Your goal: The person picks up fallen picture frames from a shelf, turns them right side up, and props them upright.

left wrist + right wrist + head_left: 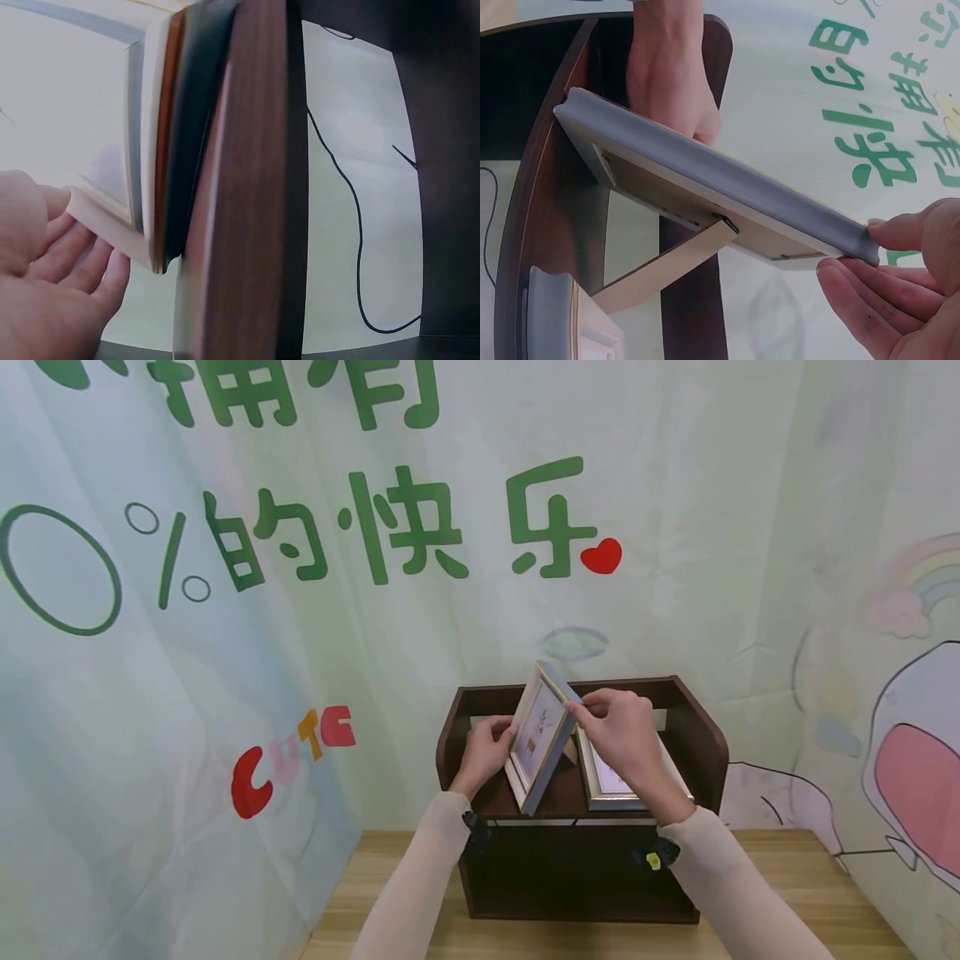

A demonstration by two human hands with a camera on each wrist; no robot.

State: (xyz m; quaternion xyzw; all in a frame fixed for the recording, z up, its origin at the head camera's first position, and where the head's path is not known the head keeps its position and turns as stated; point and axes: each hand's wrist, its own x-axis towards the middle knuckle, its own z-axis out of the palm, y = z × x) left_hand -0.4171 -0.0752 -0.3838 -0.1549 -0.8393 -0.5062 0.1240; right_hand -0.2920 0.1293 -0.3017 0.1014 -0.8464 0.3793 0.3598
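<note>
Propping up, apparently: a blue-sided, cream-fronted rectangular picture frame (536, 737) is tilting over the left half of the dark-brown wooden rack (714, 747)'s upper tier.
Left hand (487, 747): is holding its left edge, thumb against fingers.
Right hand (621, 727): is pinching its upper right corner.
Flat tan support leg (666, 266): is jutting out behind.
Next move: is probably calling for settling base and leg, clear of the matching second frame (603, 777) at right.

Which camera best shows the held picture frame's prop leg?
The right wrist view: the prop leg clearly juts from the back of the frame. The head view catches a small part; the left wrist view, none.
</note>
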